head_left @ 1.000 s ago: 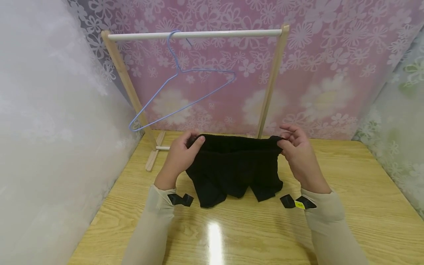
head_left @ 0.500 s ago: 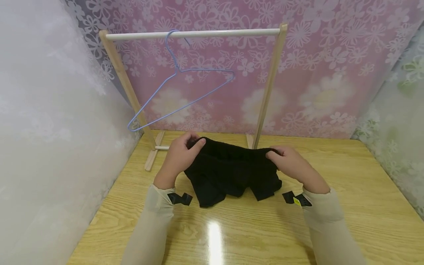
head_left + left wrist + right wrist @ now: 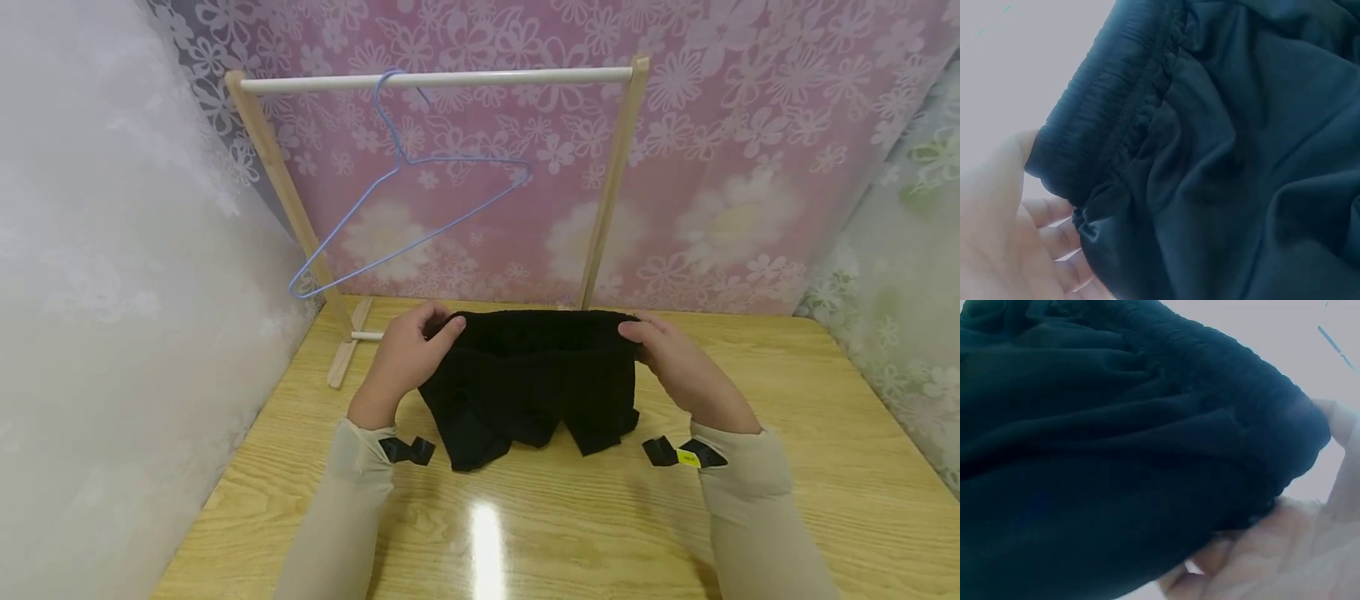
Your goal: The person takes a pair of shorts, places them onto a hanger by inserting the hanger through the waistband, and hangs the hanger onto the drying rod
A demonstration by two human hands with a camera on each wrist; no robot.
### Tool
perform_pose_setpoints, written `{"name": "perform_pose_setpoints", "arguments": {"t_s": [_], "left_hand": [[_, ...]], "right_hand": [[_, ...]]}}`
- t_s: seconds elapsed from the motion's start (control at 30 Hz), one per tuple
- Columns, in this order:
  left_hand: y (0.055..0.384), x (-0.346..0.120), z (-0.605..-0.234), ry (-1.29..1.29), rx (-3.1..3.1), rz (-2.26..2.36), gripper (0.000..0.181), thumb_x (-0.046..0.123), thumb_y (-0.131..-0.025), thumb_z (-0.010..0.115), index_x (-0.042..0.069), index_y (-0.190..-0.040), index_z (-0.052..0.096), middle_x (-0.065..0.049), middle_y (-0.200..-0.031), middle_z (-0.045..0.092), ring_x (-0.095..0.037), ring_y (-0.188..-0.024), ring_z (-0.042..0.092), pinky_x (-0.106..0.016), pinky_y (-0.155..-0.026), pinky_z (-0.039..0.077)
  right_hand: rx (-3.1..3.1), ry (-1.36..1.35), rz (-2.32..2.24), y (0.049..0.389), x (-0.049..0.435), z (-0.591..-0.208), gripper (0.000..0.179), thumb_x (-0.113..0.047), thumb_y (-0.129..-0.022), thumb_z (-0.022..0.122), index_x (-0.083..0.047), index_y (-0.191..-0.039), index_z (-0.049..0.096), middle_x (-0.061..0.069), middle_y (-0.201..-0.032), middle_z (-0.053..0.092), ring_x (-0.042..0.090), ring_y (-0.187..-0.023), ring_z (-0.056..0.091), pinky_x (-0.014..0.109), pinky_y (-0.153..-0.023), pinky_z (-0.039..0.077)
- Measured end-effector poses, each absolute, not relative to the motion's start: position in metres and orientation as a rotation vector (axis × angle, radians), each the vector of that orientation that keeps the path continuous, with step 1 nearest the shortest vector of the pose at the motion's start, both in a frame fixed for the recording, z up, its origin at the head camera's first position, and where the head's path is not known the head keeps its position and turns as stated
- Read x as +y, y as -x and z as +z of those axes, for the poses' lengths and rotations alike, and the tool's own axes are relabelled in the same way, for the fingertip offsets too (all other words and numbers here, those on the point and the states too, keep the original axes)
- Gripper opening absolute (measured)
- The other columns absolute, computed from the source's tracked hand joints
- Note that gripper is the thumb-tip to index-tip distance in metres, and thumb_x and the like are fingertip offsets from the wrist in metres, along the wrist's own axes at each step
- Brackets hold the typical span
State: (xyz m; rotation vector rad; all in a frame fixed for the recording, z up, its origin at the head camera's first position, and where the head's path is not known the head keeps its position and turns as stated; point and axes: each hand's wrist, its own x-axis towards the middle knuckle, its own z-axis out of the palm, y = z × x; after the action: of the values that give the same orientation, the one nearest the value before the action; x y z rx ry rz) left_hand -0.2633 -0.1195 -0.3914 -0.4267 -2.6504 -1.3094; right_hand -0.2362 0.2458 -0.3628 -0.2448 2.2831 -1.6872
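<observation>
Black shorts [image 3: 525,392] with a gathered elastic waistband [image 3: 1107,94] are stretched between both hands, the waist opening facing up and the legs hanging low over the table. At the left end of the waistband my left hand [image 3: 414,346] pinches the edge, thumb on the near side. My right hand [image 3: 678,367] grips the other end the same way, its thumb over the edge. Fingers of the right hand [image 3: 1254,562] lie behind the dark cloth in the right wrist view. Beyond the shorts, a blue wire hanger [image 3: 360,200] hangs on a rack's white rod [image 3: 510,78].
The rack's wooden posts [image 3: 615,183] stand at the back of the wood-grain table [image 3: 787,467], one foot [image 3: 342,364] showing at the left. A pale wall [image 3: 112,250] rises close on the left, and a pink flowered backdrop [image 3: 697,167] closes off the back.
My right hand has let its spread fingers close round the waistband's right end, dipped, then risen again, pulling the waistband straight. The left hand has stayed in place.
</observation>
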Motion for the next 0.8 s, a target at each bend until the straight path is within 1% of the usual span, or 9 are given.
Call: {"name": "perform_pose_setpoints", "arguments": {"t_s": [0.03, 0.07, 0.1, 0.17, 0.23, 0.47, 0.57, 0.7, 0.8], "left_hand": [[0.263, -0.120, -0.392, 0.432, -2.656, -1.312, 0.039, 0.057, -0.102, 0.058, 0.021, -0.115, 0.068, 0.002, -0.105, 0.068, -0.019, -0.094, 0.062, -0.044, -0.085, 0.052], [0.263, -0.120, -0.392, 0.438, -2.663, -1.316, 0.039, 0.056, -0.102, 0.059, 0.021, -0.115, 0.068, 0.002, -0.105, 0.068, -0.019, -0.093, 0.062, -0.044, -0.084, 0.052], [0.262, -0.121, -0.392, 0.450, -2.672, -1.321, 0.038, 0.055, -0.102, 0.059, 0.021, -0.115, 0.068, 0.002, -0.105, 0.068, -0.019, -0.092, 0.062, -0.043, -0.084, 0.052], [0.262, -0.122, -0.393, 0.472, -2.693, -1.326, 0.035, 0.052, -0.103, 0.059, 0.020, -0.115, 0.068, 0.001, -0.103, 0.067, -0.020, -0.089, 0.060, -0.042, -0.081, 0.051], [0.262, -0.122, -0.393, 0.490, -2.716, -1.318, 0.031, 0.048, -0.104, 0.060, 0.020, -0.115, 0.068, 0.001, -0.101, 0.066, -0.020, -0.087, 0.059, -0.042, -0.079, 0.051], [0.266, -0.121, -0.394, 0.604, -2.842, -1.191, 0.018, 0.030, -0.104, 0.062, 0.017, -0.114, 0.069, 0.000, -0.112, 0.067, -0.018, -0.096, 0.064, -0.041, -0.083, 0.055], [0.267, -0.120, -0.394, 0.616, -2.879, -1.187, 0.018, 0.031, -0.103, 0.063, 0.017, -0.114, 0.068, 0.001, -0.115, 0.066, -0.018, -0.099, 0.064, -0.041, -0.085, 0.056], [0.264, -0.116, -0.394, 0.624, -2.850, -1.229, 0.023, 0.035, -0.104, 0.063, 0.018, -0.120, 0.065, 0.002, -0.117, 0.064, -0.017, -0.102, 0.063, -0.042, -0.088, 0.055], [0.260, -0.113, -0.394, 0.619, -2.800, -1.247, 0.028, 0.035, -0.104, 0.062, 0.018, -0.126, 0.062, 0.000, -0.119, 0.064, -0.017, -0.103, 0.063, -0.042, -0.089, 0.055]], "right_hand": [[2.258, 0.246, -1.774, 0.237, 0.244, -0.364, 0.075, -0.041, -0.111, 0.043, 0.000, -0.164, 0.009, 0.021, -0.167, 0.014, 0.037, -0.150, 0.028, 0.050, -0.123, 0.024], [2.228, 0.257, -1.860, 0.237, 0.241, -0.364, 0.069, -0.038, -0.111, 0.044, -0.002, -0.163, 0.015, 0.019, -0.161, 0.024, 0.030, -0.135, 0.045, 0.040, -0.115, 0.034], [2.201, 0.270, -1.936, 0.238, 0.240, -0.365, 0.063, -0.036, -0.111, 0.045, -0.005, -0.161, 0.023, 0.014, -0.151, 0.035, 0.021, -0.112, 0.054, 0.032, -0.102, 0.041], [2.154, 0.299, -2.069, 0.238, 0.236, -0.367, 0.045, -0.031, -0.111, 0.048, -0.011, -0.150, 0.039, 0.004, -0.121, 0.046, 0.014, -0.074, 0.043, 0.028, -0.075, 0.038], [2.116, 0.334, -2.154, 0.238, 0.234, -0.368, 0.031, -0.028, -0.110, 0.051, -0.018, -0.140, 0.047, -0.001, -0.107, 0.044, 0.013, -0.061, 0.029, 0.028, -0.064, 0.032], [2.116, 0.353, -2.209, 0.237, 0.230, -0.371, 0.025, -0.028, -0.110, 0.053, -0.019, -0.133, 0.052, 0.000, -0.118, 0.051, 0.009, -0.081, 0.053, 0.022, -0.074, 0.044], [2.114, 0.370, -2.219, 0.237, 0.228, -0.371, 0.023, -0.026, -0.109, 0.055, -0.017, -0.131, 0.053, -0.003, -0.107, 0.059, 0.009, -0.083, 0.059, 0.022, -0.077, 0.049], [2.108, 0.417, -2.212, 0.238, 0.227, -0.371, 0.022, -0.023, -0.109, 0.054, -0.013, -0.130, 0.052, -0.005, -0.082, 0.065, 0.010, -0.076, 0.064, 0.023, -0.077, 0.053], [2.135, 0.436, -2.184, 0.240, 0.227, -0.373, 0.024, -0.023, -0.109, 0.054, -0.011, -0.129, 0.052, -0.006, -0.079, 0.067, 0.010, -0.075, 0.065, 0.023, -0.078, 0.053]]}}
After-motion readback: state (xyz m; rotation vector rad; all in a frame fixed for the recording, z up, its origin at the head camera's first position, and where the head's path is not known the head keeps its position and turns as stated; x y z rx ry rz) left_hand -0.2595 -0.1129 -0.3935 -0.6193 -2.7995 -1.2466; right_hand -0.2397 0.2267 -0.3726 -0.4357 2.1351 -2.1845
